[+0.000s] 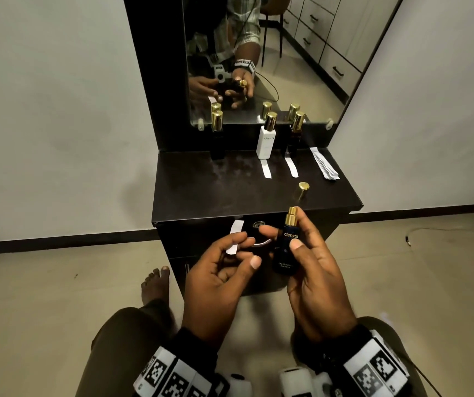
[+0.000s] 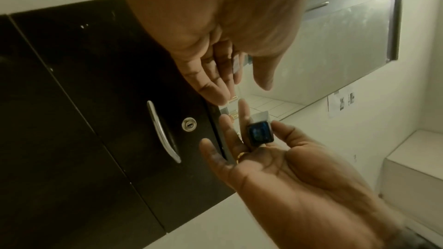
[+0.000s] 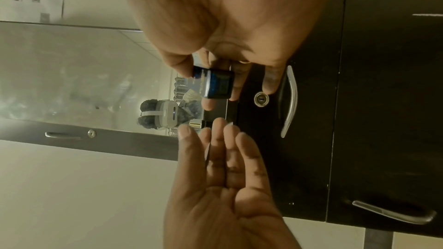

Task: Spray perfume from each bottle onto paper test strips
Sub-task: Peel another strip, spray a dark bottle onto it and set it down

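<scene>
My right hand (image 1: 281, 239) grips a dark blue perfume bottle (image 1: 287, 247) upright in front of the cabinet, gold sprayer bare, its square base visible in the wrist views (image 3: 219, 84) (image 2: 260, 133). The bottle's gold cap (image 1: 302, 190) stands on the black tabletop (image 1: 215, 190). My left hand (image 1: 246, 249) pinches a white paper strip (image 1: 236, 230) between its fingers, a short way left of the bottle. At the back stand a black bottle (image 1: 217, 136), a white bottle (image 1: 266, 138) and a brown bottle (image 1: 294, 136), all capped. One strip (image 1: 266, 169) lies before the white bottle, another strip (image 1: 291, 167) before the brown one.
A stack of spare strips (image 1: 325, 167) lies at the tabletop's back right corner. A mirror (image 1: 258, 53) rises behind the bottles. Below the top is a cabinet door with a curved metal handle (image 2: 163, 132) and a lock (image 2: 189, 124). My knee and bare foot (image 1: 155, 285) rest on the floor.
</scene>
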